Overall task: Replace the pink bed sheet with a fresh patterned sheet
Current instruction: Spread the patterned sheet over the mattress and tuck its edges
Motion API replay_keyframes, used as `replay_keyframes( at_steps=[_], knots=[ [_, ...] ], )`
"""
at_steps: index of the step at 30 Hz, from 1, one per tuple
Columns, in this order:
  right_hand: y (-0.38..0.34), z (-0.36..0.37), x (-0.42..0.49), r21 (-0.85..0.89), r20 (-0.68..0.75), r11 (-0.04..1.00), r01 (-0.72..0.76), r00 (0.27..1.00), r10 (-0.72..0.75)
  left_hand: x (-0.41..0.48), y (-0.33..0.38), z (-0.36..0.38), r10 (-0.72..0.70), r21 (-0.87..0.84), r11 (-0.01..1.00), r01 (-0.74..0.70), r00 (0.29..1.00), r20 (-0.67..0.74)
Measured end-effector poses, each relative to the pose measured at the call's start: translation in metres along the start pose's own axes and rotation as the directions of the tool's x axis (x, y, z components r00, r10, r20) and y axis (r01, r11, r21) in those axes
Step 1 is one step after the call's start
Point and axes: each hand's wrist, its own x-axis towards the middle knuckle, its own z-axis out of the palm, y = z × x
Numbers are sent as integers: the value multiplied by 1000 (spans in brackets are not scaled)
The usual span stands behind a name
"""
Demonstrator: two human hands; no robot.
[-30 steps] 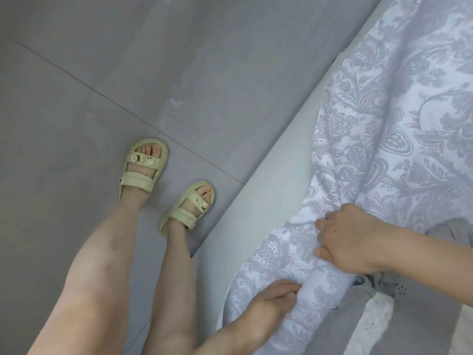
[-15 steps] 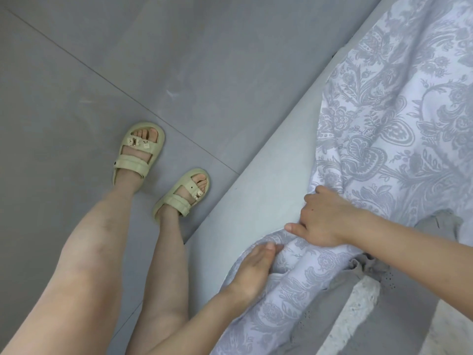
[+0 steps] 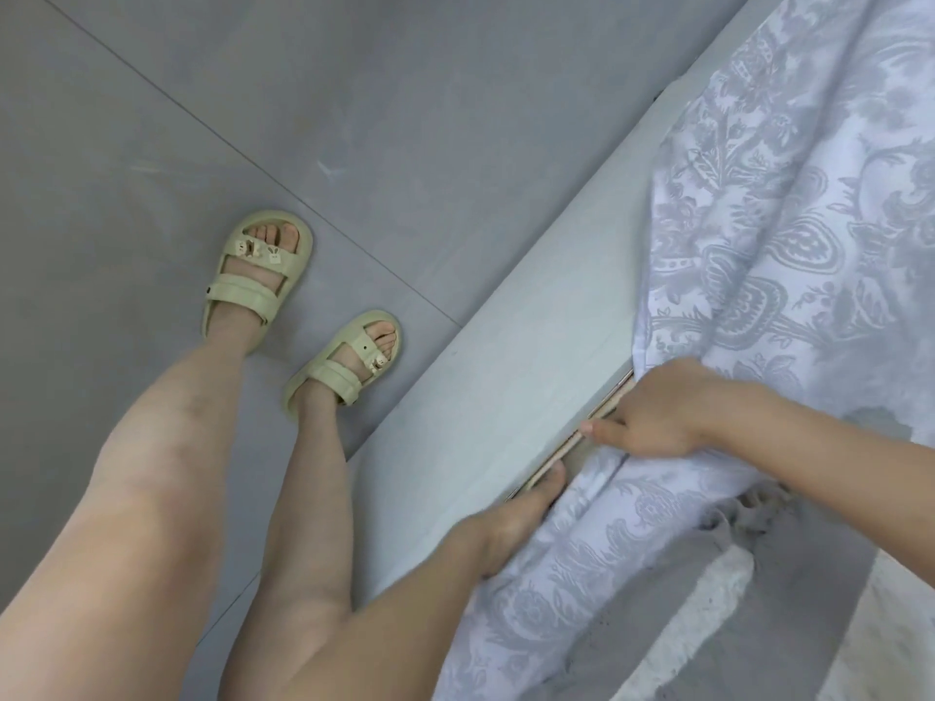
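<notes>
Patterned sheet lies on the bed, along the grey bed frame. Our right hand bunches its edge at the gap. Left hand is tucked beside it, fingers hidden, so we can't tell its grip.

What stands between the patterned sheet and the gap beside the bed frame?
Nothing visible does. The left hand presses the patterned sheet at the gap along the bed frame; the right hand holds it there.
</notes>
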Motion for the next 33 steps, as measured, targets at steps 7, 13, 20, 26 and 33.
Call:
replay_keyframes(
  at_steps=[7, 13, 20, 26, 33],
  knots=[
    [-7, 12, 53, -77, 130, 989, -129, 982, 138, -58, -1, -31, 223, 92, 975, -204, 906, -359],
    [-8, 21, 49, 113, 8, 990, -88, 996, 88, -93, -22, -30, 590, 449, 782, -433, 748, -304],
    [-4, 22, 1, 189, -521, 954, 235, 847, -106, -48, -33, -30, 545, 629, 729, -269, 784, -297],
    [-18, 52, 12, -24, -634, 943, 331, 724, -270, -33, -31, -37, 543, 719, 695, -22, 671, -504],
    [-50, 38, 21, -107, -351, 972, 209, 907, -233, -41, -33, -33, 488, 441, 855, -274, 715, -501]
  ],
)
